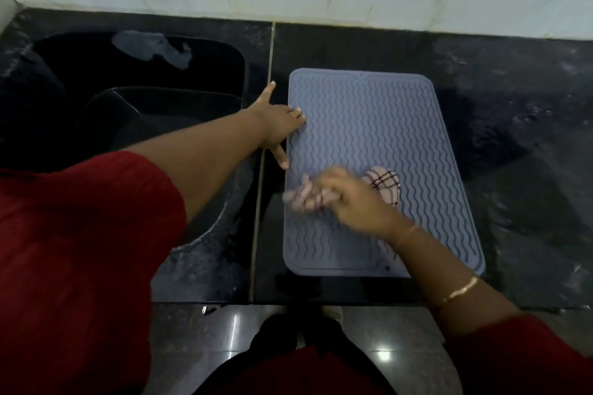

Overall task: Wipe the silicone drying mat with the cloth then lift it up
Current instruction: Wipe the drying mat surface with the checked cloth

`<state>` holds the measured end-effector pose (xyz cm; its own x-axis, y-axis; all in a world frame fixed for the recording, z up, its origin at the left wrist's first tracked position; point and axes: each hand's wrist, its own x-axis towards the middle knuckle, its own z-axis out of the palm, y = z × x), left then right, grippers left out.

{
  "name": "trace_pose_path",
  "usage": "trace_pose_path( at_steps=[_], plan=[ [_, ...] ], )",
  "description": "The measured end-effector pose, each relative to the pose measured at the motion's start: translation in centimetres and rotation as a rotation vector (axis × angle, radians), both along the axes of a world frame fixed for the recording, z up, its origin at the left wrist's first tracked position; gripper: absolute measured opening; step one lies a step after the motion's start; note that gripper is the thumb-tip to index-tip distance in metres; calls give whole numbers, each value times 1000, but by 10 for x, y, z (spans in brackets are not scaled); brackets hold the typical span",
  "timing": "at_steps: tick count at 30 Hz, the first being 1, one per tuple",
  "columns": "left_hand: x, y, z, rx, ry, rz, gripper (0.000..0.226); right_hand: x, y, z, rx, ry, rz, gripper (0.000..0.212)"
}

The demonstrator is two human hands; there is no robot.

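The right hand [348,199], motion-blurred, is clutching the checked cloth [385,184] against the near-left part of the grey silicone drying mat [385,125]. The left hand [277,125], fingers spread and grasping nothing, is pressing flat on the mat's left edge. The mat is lying flat on the black countertop [513,106], right of the sink [144,80].

A grey silicone drying mat [382,170] with wavy ridges lies flat on a black stone counter [500,99], just right of a dark sink [138,74]. The left hand [276,125] is spread wide, fingertips pressing on the mat's left edge. The right hand [346,199], blurred, grips a bunched pale checked cloth [385,184] against the mat's lower middle. Two bangles [462,290] sit on the right forearm. Red sleeves [80,250] fill the lower frame. A grey rag [154,46] lies at the sink's far rim.
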<state>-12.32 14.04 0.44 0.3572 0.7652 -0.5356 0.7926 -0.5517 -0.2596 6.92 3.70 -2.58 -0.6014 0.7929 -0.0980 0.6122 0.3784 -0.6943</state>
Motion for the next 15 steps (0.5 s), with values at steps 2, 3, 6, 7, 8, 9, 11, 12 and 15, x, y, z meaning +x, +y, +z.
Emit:
trace_pose_path(
  at_steps=[2,3,6,7,8,9,11,12,15],
  plan=[
    [-2,-6,1,30,-111,12,86,-2,20,3,196,-5,-188,44],
    [-2,-11,1,24,-146,31,74,-6,27,4,270,-52,-221,44],
    [5,-22,-8,-20,-137,93,60,-22,26,0,279,-329,-64,46],
    [6,-23,-10,-34,-132,123,61,-25,17,-4,257,-382,-13,48],
    [6,-23,-12,-45,-135,158,63,-24,5,-8,248,-403,26,48],
    [5,-21,-12,-54,-137,187,65,-21,-8,-10,263,-386,65,47],
    [4,-19,-10,-69,-120,210,66,-10,-38,-10,255,-298,117,42],
    [5,-19,-10,-71,-107,214,66,-5,-50,-9,229,-273,148,40],
    [12,-23,-10,-11,-73,206,65,6,-63,4,22,-232,227,41]
  ],
)
